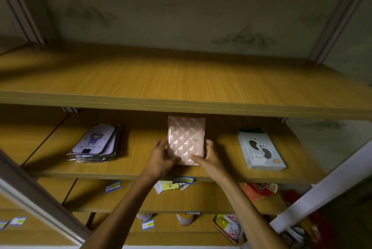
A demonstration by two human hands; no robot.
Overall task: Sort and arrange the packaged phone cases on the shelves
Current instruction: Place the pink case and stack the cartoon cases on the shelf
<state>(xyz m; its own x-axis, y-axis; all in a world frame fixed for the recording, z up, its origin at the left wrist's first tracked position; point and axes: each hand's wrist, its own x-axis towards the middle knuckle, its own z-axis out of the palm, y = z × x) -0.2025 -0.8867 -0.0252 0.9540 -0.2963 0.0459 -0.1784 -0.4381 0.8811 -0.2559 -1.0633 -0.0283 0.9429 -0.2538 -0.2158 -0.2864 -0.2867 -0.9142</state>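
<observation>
A pink quilted-pattern packaged phone case (186, 138) stands tilted over the middle wooden shelf (141, 168). My left hand (161, 158) grips its lower left edge and my right hand (209, 155) grips its lower right edge. To the left lies a stack of purple cartoon-girl phone cases (95, 142). To the right lies a stack of pale blue footprint phone cases (261, 150). Whether the pink case rests on others beneath it is hidden by my hands.
The wide upper shelf (181, 79) is bare wood. Lower shelves hold loose packages with yellow-blue labels (175, 183), a red-orange package (258, 190) and more cases (229, 226). White metal uprights (322, 190) frame the right side, another (40, 204) the left.
</observation>
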